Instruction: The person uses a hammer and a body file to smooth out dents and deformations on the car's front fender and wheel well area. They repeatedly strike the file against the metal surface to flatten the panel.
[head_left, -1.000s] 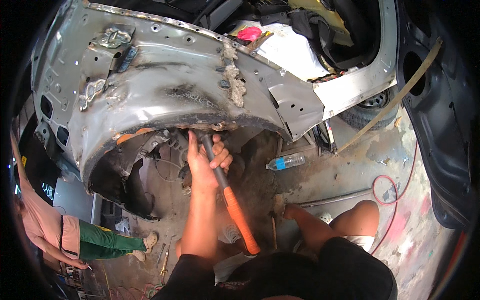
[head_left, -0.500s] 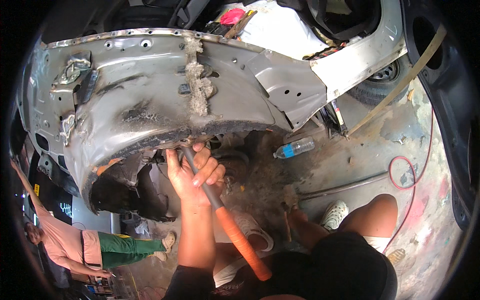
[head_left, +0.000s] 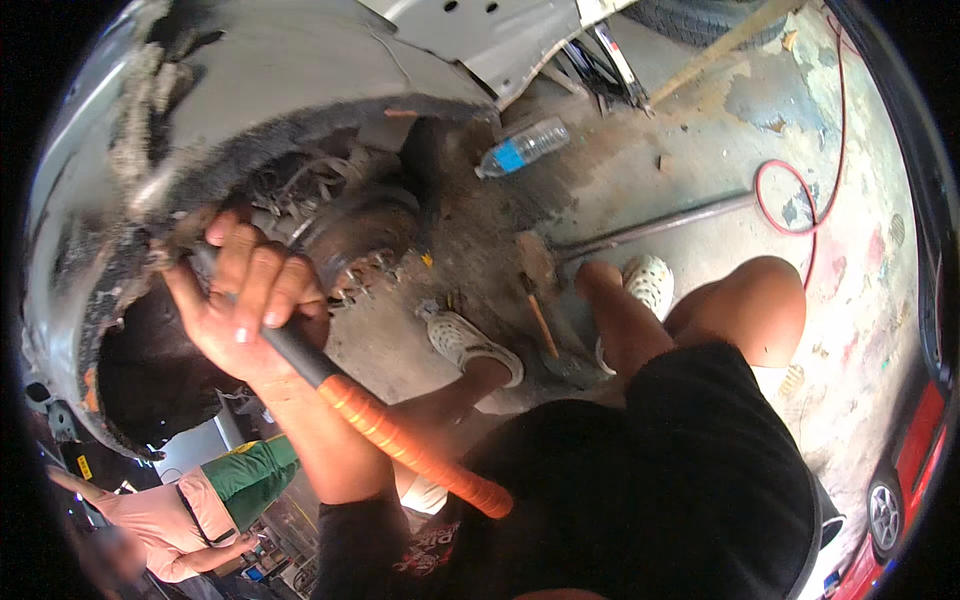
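Note:
My left hand (head_left: 255,300) is closed around a dark bar (head_left: 300,355) whose lower handle (head_left: 410,445) is wrapped in orange. The handle slants down toward my black shirt, while the upper end is hidden behind my fingers and the panel rim. My knuckles are up against the torn, blackened edge of a grey car wheel-arch panel (head_left: 330,75). Beyond the hand, under the arch, sits a rusty wheel hub with a brake disc (head_left: 360,235). My bare right arm (head_left: 625,320) hangs between my knees, but its hand cannot be made out.
A bottle with a blue label (head_left: 523,148) lies on the stained concrete floor. Nearby are a long metal rod (head_left: 655,228), a wooden-handled tool (head_left: 540,318) and a looped red hose (head_left: 762,200). Another person (head_left: 175,515) stands at lower left. A red car (head_left: 905,490) is at right.
The view has swung down and right, so the panel sits farther to the upper left and the hub shows more. My left hand keeps its grip on the bar at the arch edge.

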